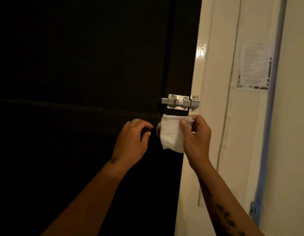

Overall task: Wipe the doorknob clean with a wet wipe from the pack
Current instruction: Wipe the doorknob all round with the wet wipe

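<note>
the wet wipe [171, 133] is held by the right hand [195, 135], pinched at its upper edge between the thumb and the fingertips, and it hangs spread over the doorknob [158, 129]. the doorknob is almost fully covered; only a thin metallic rim is seen at 9 o'clock of the wipe, near the right edge of the dark door [96, 65]. the left hand [132, 138] is kept at 9 o'clock of the knob, with fingers loosely curled and nothing held in them; whether the fingertips touch the door or the knob cannot be told, because this part is very dark.

the step in hand is judged to be the wiping itself. to do it well, the wipe should be wrapped fully around the knob, not only laid on its front, and it should be pressed and turned so that the back side near the door is also reached. a firmer hold with the whole palm would probably be needed, since a pinch at one edge gives little pressure. the door may be steadied by the left hand if it swings.

at 12 o'clock of the wipe, just above it, a steel slide bolt [180, 103] is fixed across the door edge and the frame; the wipe could be caught on it when the hand is lifted. at 2 o'clock, well apart, a printed paper notice [254, 65] is stuck on the cream wall [216, 48], and a blue conduit [270, 116] runs down at 3 o'clock. the pack of wipes is not seen.
</note>
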